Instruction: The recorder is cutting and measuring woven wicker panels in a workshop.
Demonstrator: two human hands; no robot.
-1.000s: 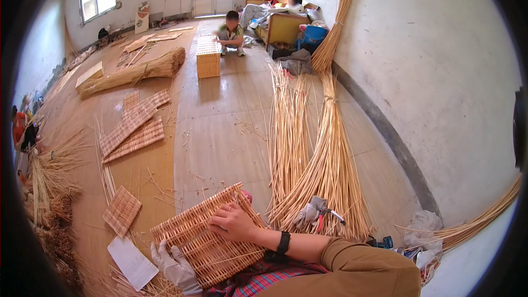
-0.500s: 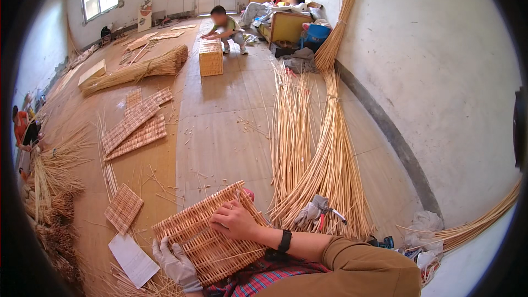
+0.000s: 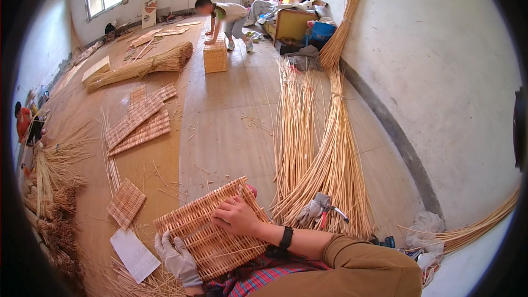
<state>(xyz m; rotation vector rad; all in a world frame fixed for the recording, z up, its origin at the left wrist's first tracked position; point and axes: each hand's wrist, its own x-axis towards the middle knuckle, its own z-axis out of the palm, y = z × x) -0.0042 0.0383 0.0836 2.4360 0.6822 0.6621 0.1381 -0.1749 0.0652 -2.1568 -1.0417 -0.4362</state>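
Note:
A rectangular woven wicker panel [image 3: 214, 217] lies tilted across my lap. My left hand [image 3: 179, 261], in a pale grey glove, grips its lower left edge. Bare, with a ring and a dark wristband, my right hand [image 3: 236, 217] rests on the panel's upper right part. Its fingers are bent and pressed together on the weave, and what the fingertips pinch, if anything, is hidden. One loose wicker strand sticks out near the panel's lower right. Beyond my right forearm, a grey glove [image 3: 314, 209] and cutters with a red and a pale handle [image 3: 335, 214] lie on long wicker rods [image 3: 330, 176].
Finished woven panels [image 3: 140, 118] and a small one [image 3: 126, 203] lie left on the floor, near white paper [image 3: 135, 254]. A thick rod bundle [image 3: 148, 69] lies farther back. At the far side a person [image 3: 225, 16] leans over a wicker box [image 3: 215, 58]. Another sits far left.
The person at the back has risen from a crouch and now bends over the wicker box with straight arms. My hands keep their places on the panel; the view has shifted slightly.

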